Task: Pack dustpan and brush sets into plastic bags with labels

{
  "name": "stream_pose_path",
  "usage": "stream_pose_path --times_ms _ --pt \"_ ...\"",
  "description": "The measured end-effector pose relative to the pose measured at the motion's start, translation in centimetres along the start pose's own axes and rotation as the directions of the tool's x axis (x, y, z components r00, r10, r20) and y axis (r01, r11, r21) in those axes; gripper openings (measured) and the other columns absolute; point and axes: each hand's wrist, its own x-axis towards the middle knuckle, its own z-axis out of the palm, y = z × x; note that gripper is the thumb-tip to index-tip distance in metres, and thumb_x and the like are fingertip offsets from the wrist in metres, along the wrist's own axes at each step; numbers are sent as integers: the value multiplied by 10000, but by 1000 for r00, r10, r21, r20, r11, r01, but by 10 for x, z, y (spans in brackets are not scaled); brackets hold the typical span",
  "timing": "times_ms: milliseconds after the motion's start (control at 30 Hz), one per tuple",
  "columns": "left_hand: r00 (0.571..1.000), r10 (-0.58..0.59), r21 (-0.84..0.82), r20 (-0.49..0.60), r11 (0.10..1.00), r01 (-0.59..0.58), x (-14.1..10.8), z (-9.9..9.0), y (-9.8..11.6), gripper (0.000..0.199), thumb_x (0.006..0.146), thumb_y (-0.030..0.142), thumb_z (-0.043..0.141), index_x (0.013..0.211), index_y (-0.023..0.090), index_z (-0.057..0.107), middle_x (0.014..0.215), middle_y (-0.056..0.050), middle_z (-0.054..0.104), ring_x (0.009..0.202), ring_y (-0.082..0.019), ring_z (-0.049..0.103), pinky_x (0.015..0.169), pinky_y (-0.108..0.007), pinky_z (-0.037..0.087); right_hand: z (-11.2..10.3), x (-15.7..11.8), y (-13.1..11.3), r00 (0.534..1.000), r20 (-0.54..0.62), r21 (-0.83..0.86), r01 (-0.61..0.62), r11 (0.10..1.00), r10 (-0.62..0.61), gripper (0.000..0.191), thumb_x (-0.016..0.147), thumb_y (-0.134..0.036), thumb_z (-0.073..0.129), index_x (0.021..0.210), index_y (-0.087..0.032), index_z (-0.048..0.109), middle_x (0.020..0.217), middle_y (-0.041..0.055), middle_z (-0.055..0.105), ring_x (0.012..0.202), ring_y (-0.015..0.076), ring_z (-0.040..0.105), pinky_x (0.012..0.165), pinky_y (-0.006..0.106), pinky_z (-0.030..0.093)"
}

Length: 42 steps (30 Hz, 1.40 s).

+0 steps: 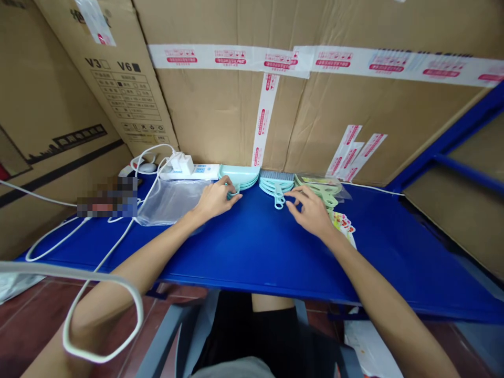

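Observation:
My left hand (pixel 217 199) is at the front of a stack of pale mint dustpans (pixel 239 174), its thumb and fingers closed around a handle there. How many pans it grips I cannot tell. Just right of that stack lie several small mint brushes (pixel 277 185), piled with grey bristles at the back and looped handles toward me. My right hand (pixel 309 209) hovers beside those handles, thumb and fingers apart, with nothing visible between them. Behind it are olive-green brush-and-dustpan pieces (pixel 325 190) in clear plastic, partly hidden by the hand.
Clear plastic bags (pixel 173 202) lie left of my left hand. A white power strip (pixel 207 171) with a plugged-in adapter (pixel 182 164) stands behind them, its cables looping left. Printed cards (pixel 344 224) sit by my right wrist. Cardboard boxes (pixel 220 115) wall the back of the blue table (pixel 252 257).

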Motion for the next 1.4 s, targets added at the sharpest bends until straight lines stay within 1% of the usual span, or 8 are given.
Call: stream_pose_path --times_ms 167,400,467,600,800,1033,1200,1400 --pt "999 20 -28 -29 999 -21 0 1 -2 340 1021 437 603 893 195 804 1114 -74 707 705 -183 644 670 -355 468 6 -3 0 999 24 -32 37 999 -36 265 1034 -304 558 1235 -244 720 1256 97 667 752 174 699 721 350 562" --pt "972 60 -121 -228 989 -89 4 4 -8 430 1056 452 540 825 167 763 980 -81 707 700 -181 615 716 -349 471 -4 1 3 999 -37 0 8 1000 -8 249 1025 -275 549 1189 -217 727 1201 105 651 717 158 670 705 349 565" --pt "975 68 -132 -211 987 -97 4 5 -9 423 1050 450 553 814 173 768 974 -77 716 689 -174 613 710 -341 469 -4 1 3 1000 -30 6 2 1000 -1 249 1023 -274 548 1187 -214 726 1193 106 647 716 158 667 691 344 562" --pt "990 98 -96 -105 989 -108 1 6 -8 319 1001 413 641 831 193 798 1022 -64 740 691 -172 630 675 -336 455 -3 1 -1 1000 -11 0 13 1000 -13 248 1026 -276 548 1186 -211 726 1197 105 651 724 158 671 710 350 562" --pt "994 90 -56 -65 994 -94 0 8 -10 283 972 419 680 864 198 819 1098 -72 721 679 -160 628 692 -350 477 3 -1 1 998 58 -26 22 999 -20 278 1013 -263 559 1238 -207 712 1234 109 642 744 163 673 789 383 578" --pt "996 64 -34 -57 997 -66 0 7 -8 302 970 416 685 870 168 825 1188 -102 664 676 -148 594 725 -368 516 7 -4 7 985 170 -51 21 998 -13 478 1007 -298 572 1484 -305 596 1307 95 579 770 158 689 804 381 602" --pt "995 72 -35 -62 997 -74 1 7 -8 291 960 407 704 855 160 818 1199 -109 632 683 -144 574 775 -390 547 13 -5 5 981 189 -47 39 998 -30 455 1018 -279 544 1467 -275 615 1322 116 593 805 186 703 815 405 617" --pt "995 75 -32 -71 997 -77 0 10 -10 288 972 409 699 877 163 815 1205 -109 614 671 -136 577 803 -405 567 17 -4 1 974 226 -106 8 994 16 404 1009 -275 549 1394 -220 663 1360 126 622 849 213 725 817 416 626"
